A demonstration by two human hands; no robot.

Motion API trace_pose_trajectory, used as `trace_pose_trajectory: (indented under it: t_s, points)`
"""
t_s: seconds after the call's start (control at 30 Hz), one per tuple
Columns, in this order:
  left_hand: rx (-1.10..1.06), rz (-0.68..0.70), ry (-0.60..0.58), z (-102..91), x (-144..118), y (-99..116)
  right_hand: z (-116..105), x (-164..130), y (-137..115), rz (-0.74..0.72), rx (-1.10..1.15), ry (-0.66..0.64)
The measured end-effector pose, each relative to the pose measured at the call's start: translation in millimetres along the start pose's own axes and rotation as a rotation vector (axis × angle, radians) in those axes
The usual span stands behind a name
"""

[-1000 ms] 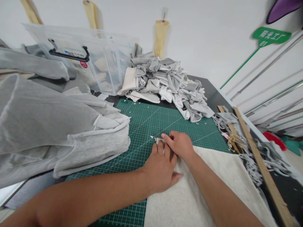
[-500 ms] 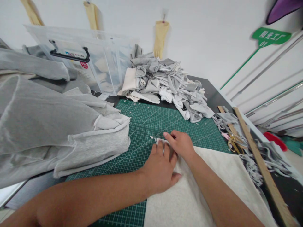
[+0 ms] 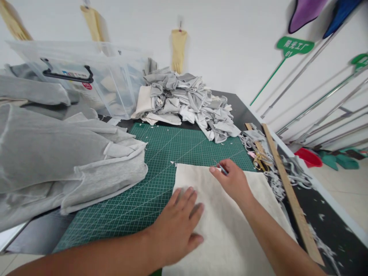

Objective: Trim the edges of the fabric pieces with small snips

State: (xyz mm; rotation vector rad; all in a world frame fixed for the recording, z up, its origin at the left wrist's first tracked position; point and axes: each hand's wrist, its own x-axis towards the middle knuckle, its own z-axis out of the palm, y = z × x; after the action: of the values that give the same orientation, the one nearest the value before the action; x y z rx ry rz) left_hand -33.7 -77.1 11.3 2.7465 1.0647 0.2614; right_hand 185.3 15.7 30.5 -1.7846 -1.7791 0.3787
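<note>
A pale cream cloth (image 3: 224, 222) lies flat over the green cutting mat (image 3: 161, 142). On the cloth's left part rests my left hand (image 3: 179, 220), palm down with the fingers stretched out. My right hand (image 3: 231, 178) is closed near the cloth's far edge. Between its fingers shows a slim blue-grey tool (image 3: 222, 168), too small and partly covered for me to tell its kind. A small scrap (image 3: 173, 163) sits by the cloth's far left corner.
Grey cloths (image 3: 57, 149) are heaped at left before a clear plastic bin (image 3: 115, 84). Behind the mat rises a pile of grey and white pieces (image 3: 186, 99). To the right lie a wooden ruler (image 3: 283, 172), gold-handled scissors (image 3: 261, 161) and scraps (image 3: 276, 186).
My left hand has slid back toward me from the cloth's far corner. My right hand has moved right along the far edge, and the slim tool now shows. The view has turned right.
</note>
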Motion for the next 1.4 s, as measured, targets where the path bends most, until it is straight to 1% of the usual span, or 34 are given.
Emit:
trace_pose_trajectory:
  t_s: [0.1,0.13,0.17,0.23,0.27,0.33,0.4,0.47,0.53,0.63,0.73,0.87,0.97,1.13,1.33,1.4]
  points:
    - [0.017,-0.037,-0.007,1.3,-26,-5,-30,-45,30,0.083,-0.134,-0.138]
    - [0.036,-0.050,-0.004,1.3,-35,-8,-38,-61,42,0.099,-0.163,-0.155]
    - [0.059,-0.057,0.005,1.2,-44,-10,-44,-77,54,0.120,-0.200,-0.146]
    - [0.111,-0.068,0.022,1.1,-61,-14,-54,-108,76,0.167,-0.319,-0.078]
    - [0.134,-0.072,0.034,1.2,-70,-15,-57,-121,86,0.162,-0.367,-0.027]
    - [0.178,-0.084,0.060,2.2,-85,-16,-61,-145,102,0.099,-0.406,0.094]
    - [0.219,-0.096,0.087,3.6,-98,-14,-62,-161,111,0.023,-0.393,0.196]
    - [0.251,-0.076,0.118,4.5,-107,-8,-60,-171,114,-0.013,-0.372,0.214]
    - [0.267,-0.007,0.137,4.2,-110,0,-56,-175,113,-0.054,-0.359,0.189]
    - [0.242,0.077,0.126,0.7,-106,12,-47,-176,112,-0.145,-0.359,0.130]
    - [0.182,-0.012,0.040,-4.6,-93,17,-41,-180,111,-0.158,-0.392,0.115]
    - [0.100,-0.102,-0.028,-10.6,-74,11,-43,-192,108,-0.185,-0.457,0.104]
    - [0.072,-0.120,-0.056,-13.4,-60,3,-48,-204,104,-0.268,-0.511,0.124]
    - [0.074,-0.131,-0.053,-12.4,-42,-5,-54,-221,99,-0.406,-0.577,0.137]
    - [0.075,-0.144,-0.037,-6.1,-34,-10,-56,-226,94,-0.399,-0.616,0.161]
    - [0.070,-0.144,-0.038,-5.3,-30,-13,-55,-226,93,-0.420,-0.627,0.156]
